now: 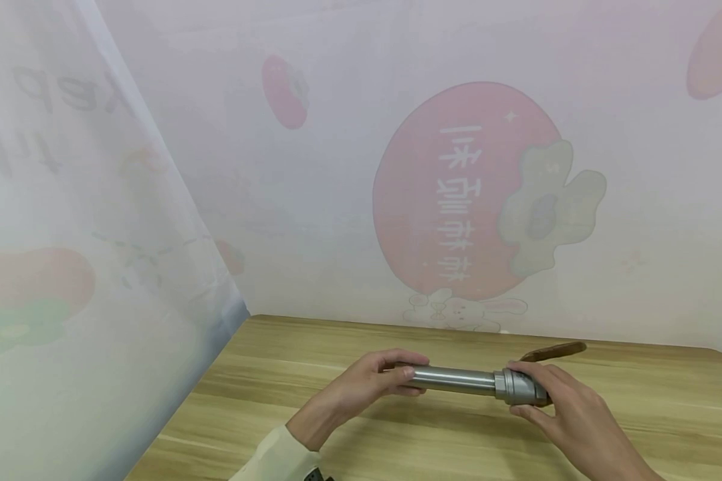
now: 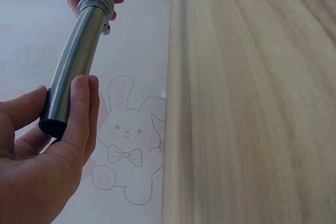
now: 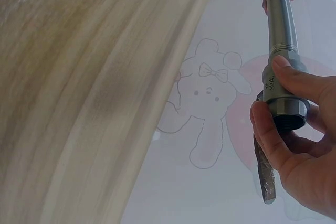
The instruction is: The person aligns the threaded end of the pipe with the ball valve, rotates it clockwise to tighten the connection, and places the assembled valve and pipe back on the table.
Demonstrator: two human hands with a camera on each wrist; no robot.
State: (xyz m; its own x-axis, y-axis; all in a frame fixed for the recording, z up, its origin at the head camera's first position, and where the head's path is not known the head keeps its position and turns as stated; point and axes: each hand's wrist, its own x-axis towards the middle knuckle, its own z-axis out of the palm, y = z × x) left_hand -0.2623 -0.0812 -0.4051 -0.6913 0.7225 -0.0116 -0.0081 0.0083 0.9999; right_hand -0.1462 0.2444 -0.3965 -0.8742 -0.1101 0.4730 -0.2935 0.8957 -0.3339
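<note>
A steel pipe (image 1: 457, 379) is held lengthwise above the table, joined at its right end to a grey metal ball valve (image 1: 520, 387). My left hand (image 1: 370, 377) grips the pipe's free end, thumb on one side and fingers on the other. My right hand (image 1: 574, 407) holds the valve body between thumb and fingers. The valve's brown lever (image 1: 555, 352) sticks out toward the back right. In the right wrist view threads show where the pipe (image 3: 282, 19) meets the valve (image 3: 281, 85), whose outer port is open and dark. The left wrist view shows the pipe's dark end (image 2: 52, 127).
Below the hands lies a wood-grain table (image 1: 265, 374) with rounded back corners. A pale printed curtain (image 1: 325, 200) with fruit and rabbit drawings stands behind its back edge, and another curtain (image 1: 96, 220) hangs along the left side.
</note>
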